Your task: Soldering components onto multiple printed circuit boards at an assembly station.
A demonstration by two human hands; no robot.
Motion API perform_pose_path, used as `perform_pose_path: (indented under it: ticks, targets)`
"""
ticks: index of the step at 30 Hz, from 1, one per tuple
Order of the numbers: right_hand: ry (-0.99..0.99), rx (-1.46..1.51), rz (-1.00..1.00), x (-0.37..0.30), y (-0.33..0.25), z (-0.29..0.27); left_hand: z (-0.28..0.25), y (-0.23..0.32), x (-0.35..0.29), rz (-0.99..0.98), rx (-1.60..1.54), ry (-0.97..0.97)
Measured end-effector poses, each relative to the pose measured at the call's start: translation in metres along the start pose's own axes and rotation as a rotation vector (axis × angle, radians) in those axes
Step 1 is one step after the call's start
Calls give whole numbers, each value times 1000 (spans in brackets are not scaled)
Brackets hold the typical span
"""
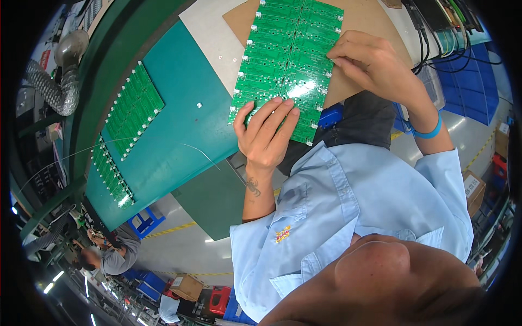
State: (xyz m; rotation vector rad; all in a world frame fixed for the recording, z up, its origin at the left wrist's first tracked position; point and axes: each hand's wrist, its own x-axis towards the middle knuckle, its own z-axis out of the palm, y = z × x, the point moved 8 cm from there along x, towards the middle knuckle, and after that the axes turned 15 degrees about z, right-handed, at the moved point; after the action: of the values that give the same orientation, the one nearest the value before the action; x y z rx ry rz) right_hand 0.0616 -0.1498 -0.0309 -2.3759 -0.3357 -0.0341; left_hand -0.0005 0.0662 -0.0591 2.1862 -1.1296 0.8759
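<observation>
A green circuit board panel [293,60] lies tilted in front of me, with small white connectors along both long edges. My left hand [266,130] rests on its near end, fingers spread flat on the surface. At the panel's right edge, the thumb and forefinger of my right hand [375,62] are pinched together. A small whitish piece, seemingly a connector, shows at those fingertips, mostly hidden by them. Beneath the panel is a brown cardboard sheet [353,92].
Two more green panels, one larger [136,108] and one at the table's edge [111,174], lie on the teal mat [185,130]. A loose white connector [199,105] sits between. Black cables [427,38] hang at far right, near blue bins [470,81]. Another person [117,255] works at lower left.
</observation>
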Motion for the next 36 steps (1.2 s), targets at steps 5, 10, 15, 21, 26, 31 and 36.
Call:
perform_pose_path:
  ticks: [5,10,15,21,26,31,36]
  targets:
    - [44,-70,-31,-2,-7,-3,0,0,1,1,-5,7]
    - [99,-47,-107,6,-40,-13,-1,-2,0,15,-35,13]
    - [123,140,-451,21,-131,3,-5,-6,-6,37,-79,69]
    - [-331,-477,-385,79,-143,129,-2,-6,-6,12,-96,137]
    - [-351,-416,-306,118,-147,179,-5,-5,-2,35,-91,160]
    - [-313,-268,-296,125,-152,164,-2,-6,-1,68,-93,152]
    - [-158,-66,-255,106,-129,67,-6,-5,-5,50,-112,124]
